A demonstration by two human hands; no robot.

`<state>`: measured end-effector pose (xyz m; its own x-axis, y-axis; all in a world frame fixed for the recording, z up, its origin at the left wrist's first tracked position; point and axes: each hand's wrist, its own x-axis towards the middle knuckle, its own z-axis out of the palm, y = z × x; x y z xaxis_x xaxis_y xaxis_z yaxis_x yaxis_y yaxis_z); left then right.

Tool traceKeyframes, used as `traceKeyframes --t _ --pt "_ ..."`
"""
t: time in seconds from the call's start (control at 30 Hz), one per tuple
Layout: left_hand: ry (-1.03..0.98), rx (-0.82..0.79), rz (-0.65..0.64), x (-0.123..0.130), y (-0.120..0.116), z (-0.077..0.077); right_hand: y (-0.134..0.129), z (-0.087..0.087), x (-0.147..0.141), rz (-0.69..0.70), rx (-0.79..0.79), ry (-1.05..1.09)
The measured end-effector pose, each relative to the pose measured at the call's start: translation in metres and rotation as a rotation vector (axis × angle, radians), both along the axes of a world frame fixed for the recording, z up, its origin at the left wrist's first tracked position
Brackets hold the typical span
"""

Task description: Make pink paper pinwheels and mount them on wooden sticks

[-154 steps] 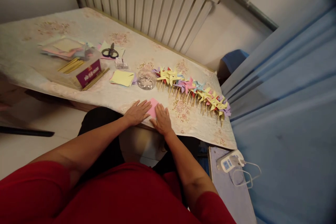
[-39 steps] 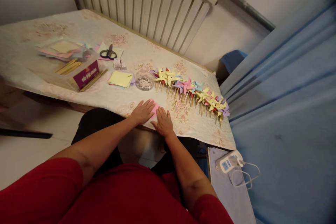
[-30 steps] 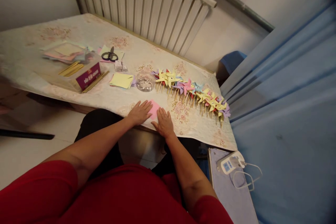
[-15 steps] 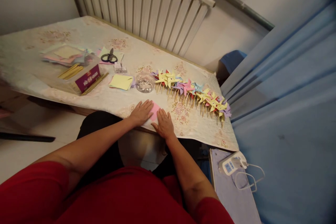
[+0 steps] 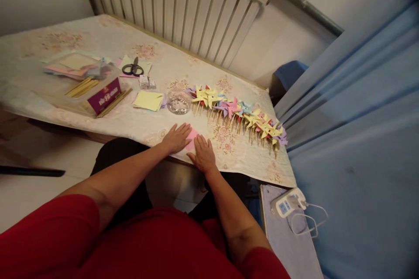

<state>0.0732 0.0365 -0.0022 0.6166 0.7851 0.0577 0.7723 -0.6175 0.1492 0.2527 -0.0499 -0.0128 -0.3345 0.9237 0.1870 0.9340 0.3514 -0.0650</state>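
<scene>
A small pink paper (image 5: 192,138) lies flat near the front edge of the flowered tablecloth. My left hand (image 5: 176,138) rests on its left side, palm down with fingers spread. On its right side lies my right hand (image 5: 203,153), also flat with the fingers apart. Beyond my hands stands a clear round dish (image 5: 178,103) with small shiny pieces in it. A stack of yellow paper squares (image 5: 148,100) is left of the dish. To the right, a long row of colourful paper pinwheels (image 5: 231,107) on sticks lies across the cloth.
Black scissors (image 5: 132,69) lie on paper behind two small boxes (image 5: 147,82). A clear container with a purple label (image 5: 105,95) holds sticks at the left. A white power strip (image 5: 288,202) with a cable sits on a lower surface at right.
The view has shifted slightly, moving the left-side items a little left in the picture. Both hands stay flat at the pink paper, which now looks more angular and smaller between them.
</scene>
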Motion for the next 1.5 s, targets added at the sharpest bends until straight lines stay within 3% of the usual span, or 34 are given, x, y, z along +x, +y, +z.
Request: traceKeyframes --t 0.6,0.83,1.17,1.5 --pt "-0.013 -0.004 -0.025 -0.032 0.004 -0.002 -0.001 -0.002 0.000 -0.002 0.015 0.011" --pt "-0.008 0.024 -0.019 -0.032 -0.001 0.001 -0.002 0.001 -0.002 -0.030 0.034 0.052" --pt "-0.010 0.017 -0.017 -0.032 -0.002 0.002 0.000 -0.003 -0.029 0.075 0.009 -0.019" --pt "-0.035 -0.003 -0.009 -0.032 -0.003 0.004 -0.013 -0.009 -0.028 0.028 0.017 -0.032"
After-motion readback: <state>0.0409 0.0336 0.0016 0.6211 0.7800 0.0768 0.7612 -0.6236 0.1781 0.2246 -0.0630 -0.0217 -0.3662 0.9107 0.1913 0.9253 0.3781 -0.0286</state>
